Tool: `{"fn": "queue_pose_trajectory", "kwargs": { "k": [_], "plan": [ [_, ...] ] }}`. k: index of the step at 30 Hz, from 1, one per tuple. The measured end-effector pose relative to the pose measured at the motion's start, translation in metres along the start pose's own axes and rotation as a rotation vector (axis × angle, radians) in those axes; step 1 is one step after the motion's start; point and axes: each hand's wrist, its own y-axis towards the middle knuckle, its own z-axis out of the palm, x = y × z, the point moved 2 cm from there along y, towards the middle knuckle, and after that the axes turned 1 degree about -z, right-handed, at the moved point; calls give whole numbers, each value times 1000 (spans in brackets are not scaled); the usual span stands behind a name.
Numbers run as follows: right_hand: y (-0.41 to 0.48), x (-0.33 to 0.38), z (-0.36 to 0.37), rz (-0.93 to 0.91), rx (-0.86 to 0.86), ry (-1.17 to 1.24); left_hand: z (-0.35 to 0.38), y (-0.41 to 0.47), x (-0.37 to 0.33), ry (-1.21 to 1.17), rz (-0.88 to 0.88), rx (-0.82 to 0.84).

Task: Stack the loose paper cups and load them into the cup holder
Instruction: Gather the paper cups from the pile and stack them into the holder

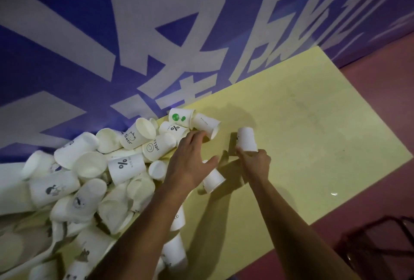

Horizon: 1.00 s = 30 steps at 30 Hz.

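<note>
A pale yellow counter (302,123) stands against a blue wall (67,44) painted with huge white characters, and reddish floor (380,100) shows beyond its right edge.

The right grip (255,164) has its fingers curled round the rim end of a white cup (246,139). It holds the cup mouth down and base up, nearly upright over the counter. A small dark print shows on the cup's left side. The hand hides the rim, so I cannot tell whether it touches the counter.

Just left of the cup, the left grip (192,163) is spread palm down with fingers straight and thumb out, and has hold of nothing. A second cup (214,180) lies on its side partly under that palm, below and left of the cup. I cannot tell whether the palm touches it.

Up and left of the cup, past the left fingertips, a third cup (207,125) lies on its side. A green-printed cup (180,117) lies against it.

Farther left of the cup, a pile (100,179) of loose white cups lies tumbled on the counter's left end, up against the wall. Some of them carry percent signs, a smiley or cartoon figures.

Well to the lower right of the cup, a dark chair frame (380,246) stands on the floor.
</note>
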Motion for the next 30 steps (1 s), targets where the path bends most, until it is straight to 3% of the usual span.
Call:
{"fn": "queue_pose_trajectory", "kwargs": {
  "k": [5, 14, 21, 25, 30],
  "plan": [
    [-3, 5, -12, -110, -52, 125, 5, 34, 3, 134, 32, 41],
    [-34, 14, -54, -391, -57, 110, 49, 114, 0, 821, 296, 233],
    [-41, 0, -62, -424, -31, 100, 56, 130, 2, 981, 377, 294],
    [-49, -1, -65, -461, -44, 94, 40, 126, 0, 805, 351, 255],
    [-72, 17, -67, -534, -62, 90, -10, 63, -2, 0, 134, 52]
  ]
}}
